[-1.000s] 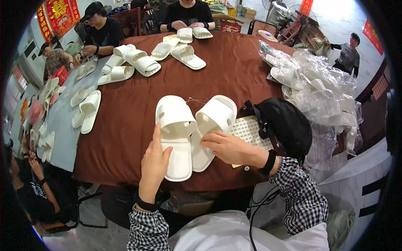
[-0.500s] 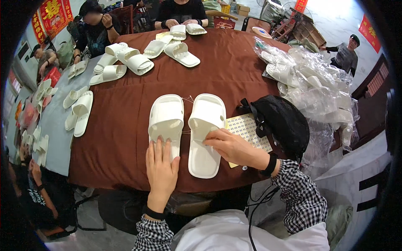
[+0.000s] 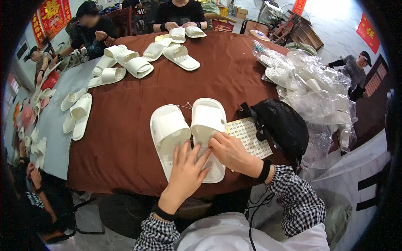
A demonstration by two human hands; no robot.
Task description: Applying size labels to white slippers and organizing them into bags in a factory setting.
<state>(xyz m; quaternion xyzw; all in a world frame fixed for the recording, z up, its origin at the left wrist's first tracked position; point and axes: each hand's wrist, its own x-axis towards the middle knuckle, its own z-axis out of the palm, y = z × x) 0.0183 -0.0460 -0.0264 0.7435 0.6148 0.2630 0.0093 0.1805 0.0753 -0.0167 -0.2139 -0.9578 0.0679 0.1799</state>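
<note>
Pair of white slippers [image 3: 188,134] lying side by side, soles up, on the brown desk [image 3: 125,138]. Left hand [image 3: 186,171] spread flat across both heels; right hand [image 3: 228,151] pinching at the right sole, not clasping it. Probably light, springy foam, slightly slick: best taken by the sole edges.

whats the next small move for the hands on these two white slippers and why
Probably press the right hand fingertips down on the right slipper sole, as if smoothing something small there. That hand pinches at the sole beside the sticker sheet, while the left hand lies flat across both slippers, steadying them.
</note>
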